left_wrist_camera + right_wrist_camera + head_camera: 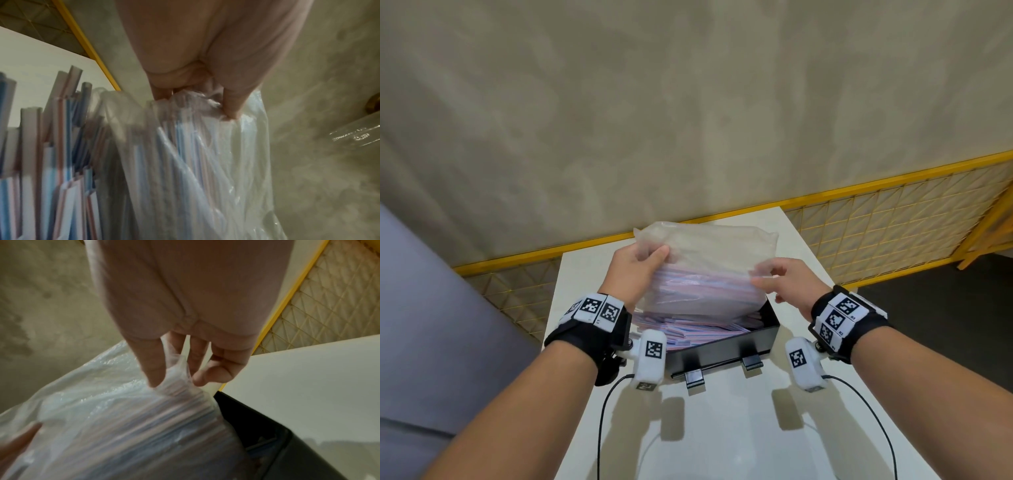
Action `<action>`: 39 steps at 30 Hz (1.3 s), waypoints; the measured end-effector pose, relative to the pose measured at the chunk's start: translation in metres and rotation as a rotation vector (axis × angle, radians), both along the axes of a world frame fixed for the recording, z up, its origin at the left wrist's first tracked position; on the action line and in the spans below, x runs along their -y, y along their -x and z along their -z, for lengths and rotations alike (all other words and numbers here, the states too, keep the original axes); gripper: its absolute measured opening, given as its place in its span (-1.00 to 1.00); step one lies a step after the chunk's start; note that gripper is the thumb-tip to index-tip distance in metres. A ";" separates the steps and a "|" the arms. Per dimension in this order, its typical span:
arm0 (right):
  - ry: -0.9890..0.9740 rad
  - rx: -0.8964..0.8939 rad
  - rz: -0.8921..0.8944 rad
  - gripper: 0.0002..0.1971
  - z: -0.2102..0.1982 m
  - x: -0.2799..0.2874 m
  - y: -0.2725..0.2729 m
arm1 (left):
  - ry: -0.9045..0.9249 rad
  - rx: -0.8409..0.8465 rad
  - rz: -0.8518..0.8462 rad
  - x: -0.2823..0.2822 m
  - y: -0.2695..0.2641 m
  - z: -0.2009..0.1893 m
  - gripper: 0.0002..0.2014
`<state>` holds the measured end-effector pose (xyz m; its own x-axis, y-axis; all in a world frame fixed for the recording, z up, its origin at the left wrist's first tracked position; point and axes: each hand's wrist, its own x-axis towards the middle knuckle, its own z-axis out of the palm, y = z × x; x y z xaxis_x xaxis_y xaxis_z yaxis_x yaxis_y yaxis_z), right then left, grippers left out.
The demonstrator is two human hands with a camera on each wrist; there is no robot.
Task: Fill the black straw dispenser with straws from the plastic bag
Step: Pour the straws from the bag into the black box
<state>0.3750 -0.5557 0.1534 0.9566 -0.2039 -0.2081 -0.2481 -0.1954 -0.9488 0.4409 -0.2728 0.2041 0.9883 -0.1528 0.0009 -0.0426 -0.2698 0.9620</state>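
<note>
Head view: dispenser (722, 346) sits just below both hands, straws (688, 330) piled inside. Between the hands hangs the bag (705, 270), left hand (635, 270) gripping its left edge, right hand (787, 284) pinching its right edge.

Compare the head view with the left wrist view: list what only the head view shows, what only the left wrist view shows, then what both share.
Only the head view: the black box-shaped straw dispenser on the white table, the right hand pinching the bag's right edge, and both wrist-worn camera bands.

Only the left wrist view: the left hand's fingertips bunching the bag's film, and the open ends of loose straws close up.

Both: the left hand gripping the clear plastic bag of red-and-blue striped straws, the yellow-framed mesh fence and the beige wall.
</note>
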 end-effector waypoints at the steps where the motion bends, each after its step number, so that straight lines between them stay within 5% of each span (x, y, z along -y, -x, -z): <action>1: 0.024 0.006 -0.001 -0.95 0.000 0.000 0.000 | 0.025 -0.015 -0.012 0.001 0.001 0.000 -0.84; 8: -0.063 0.098 0.088 -0.90 -0.007 0.000 -0.002 | 0.129 0.051 -0.042 0.008 0.002 -0.014 -0.86; 17: -0.065 0.144 0.068 -0.93 -0.010 -0.004 -0.001 | 0.228 -0.063 -0.090 0.005 0.007 -0.018 -0.87; 22: -0.144 0.126 0.124 -0.93 -0.003 0.001 0.001 | 0.136 -0.126 -0.057 0.000 0.005 -0.009 -0.71; 25: -0.160 0.136 0.144 -0.93 -0.001 0.003 0.001 | 0.100 -0.107 -0.076 -0.001 0.005 -0.007 -0.79; 29: -0.083 0.137 0.092 -0.95 -0.003 -0.002 0.001 | 0.092 -0.089 -0.083 -0.001 0.006 -0.008 -0.94; 39: 0.023 0.104 0.062 -0.91 -0.004 0.005 0.002 | 0.142 -0.097 -0.095 -0.004 0.010 -0.006 -0.87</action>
